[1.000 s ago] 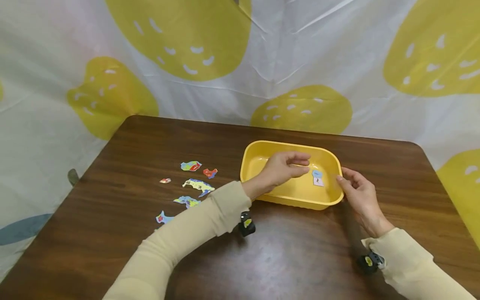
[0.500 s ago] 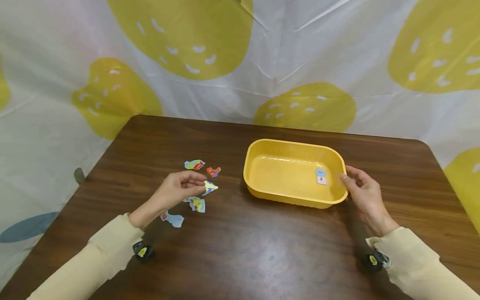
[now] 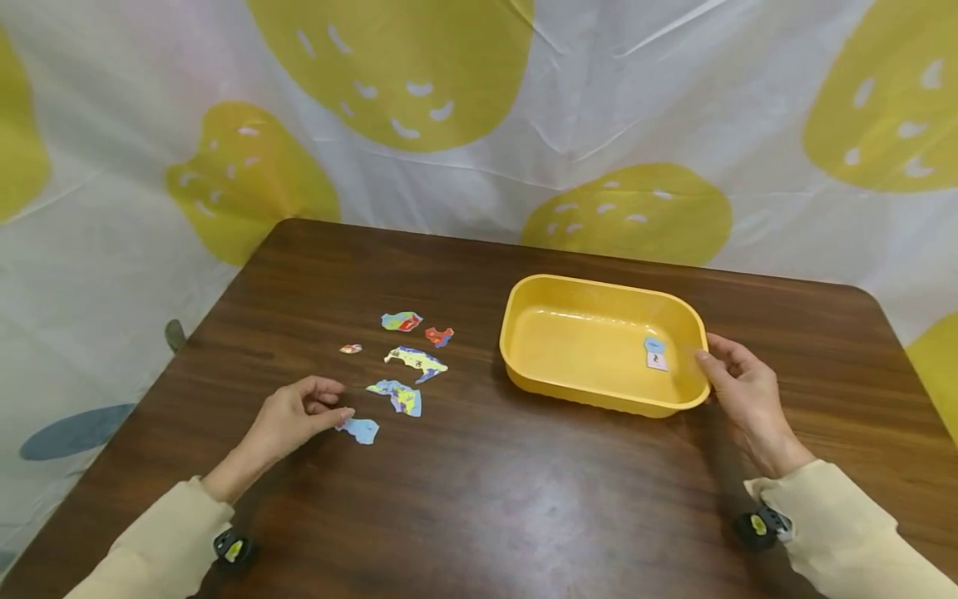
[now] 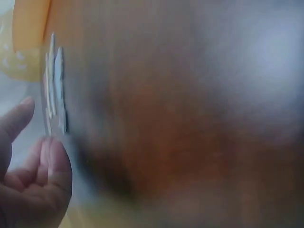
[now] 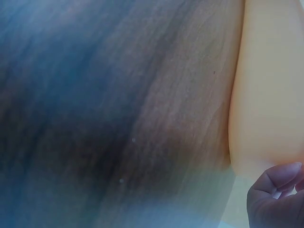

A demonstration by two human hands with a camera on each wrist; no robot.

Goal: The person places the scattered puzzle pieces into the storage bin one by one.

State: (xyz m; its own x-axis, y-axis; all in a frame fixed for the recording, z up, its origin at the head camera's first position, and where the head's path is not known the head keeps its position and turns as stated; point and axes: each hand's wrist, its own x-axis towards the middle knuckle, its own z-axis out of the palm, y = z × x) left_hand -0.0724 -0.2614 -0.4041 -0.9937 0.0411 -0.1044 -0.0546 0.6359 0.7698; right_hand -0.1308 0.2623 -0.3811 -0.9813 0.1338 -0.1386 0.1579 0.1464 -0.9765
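Observation:
My left hand (image 3: 295, 413) is low over the table's left half, its thumb tip overlapping the left end of a light-blue, irregular flat piece (image 3: 364, 430). In the left wrist view, a gap shows between the thumb and the fingers (image 4: 59, 159) of that hand. Just beyond lie a blue-and-yellow piece (image 3: 405, 399) and a long pale-yellow piece (image 3: 416, 359) with blue edges. My right hand (image 3: 751, 402) pinches the right end of the yellow plastic basin (image 3: 516, 363), thumb on the near side. Inside the basin are a small light-blue and a whitish piece (image 3: 656, 361).
Farther back lie a green-and-red piece (image 3: 402, 321), a red-and-blue piece (image 3: 440, 336) and a tiny reddish piece (image 3: 350, 349). The dark wooden table (image 3: 479, 499) ends at the back against a white curtain (image 3: 449, 187) with yellow fruit shapes.
From above the basin, my left hand has swung left to the flat pieces, passing over the pale-yellow one, then down to the light-blue one. My right hand has stayed at the basin's rim.

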